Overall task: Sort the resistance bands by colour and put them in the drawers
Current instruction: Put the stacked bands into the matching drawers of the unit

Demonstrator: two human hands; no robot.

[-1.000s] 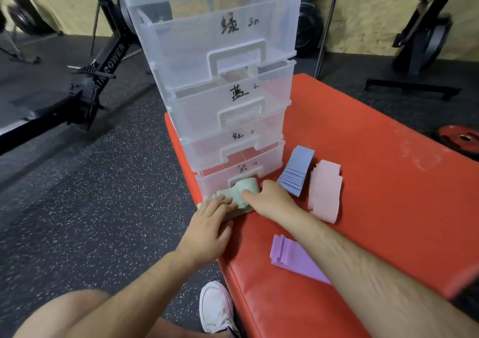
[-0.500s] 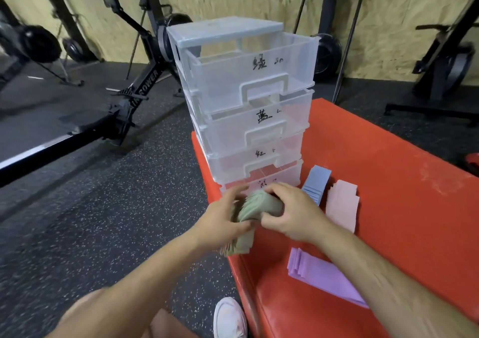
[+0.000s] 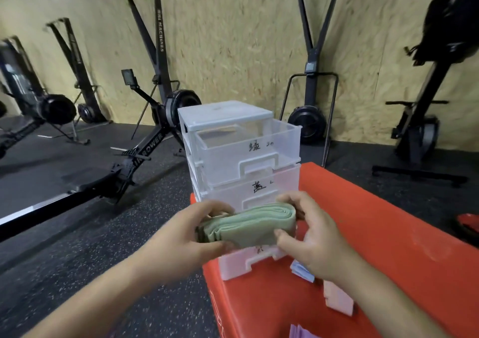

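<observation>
Gripping a folded stack of green resistance bands (image 3: 246, 225) from both ends, the two hands hold it in the air in front of the clear drawer unit (image 3: 225, 120). The left hand (image 3: 181, 236) clasps the stack's left end, where the loose layered edges show, with the fingers curled over the top and the thumb below. The right hand (image 3: 313, 236) pinches the right end, where the bands fold over in a rounded bend; its thumb presses the near face and its fingers reach around the far side. The stack lies roughly level, tilted a little upward to the right, and hides the middle drawers from view.

Above the stack, the top drawer (image 3: 248, 151) stands pulled out toward the camera, with a handwritten character on its front. The drawer beneath it (image 3: 248, 187) also carries a handwritten label, and the bottom drawer (image 3: 248, 261) shows below the stack. The unit stands at the far left corner of the red surface (image 3: 375, 234).

On the surface, partly hidden under the right wrist, lie a blue stack of bands (image 3: 302, 271) and a pink stack (image 3: 337, 298), near each other. A purple stack (image 3: 300, 333) shows at the bottom edge of the view. Rowing machines (image 3: 145, 146) stand on the dark floor (image 3: 51, 254) by the chipboard wall.
</observation>
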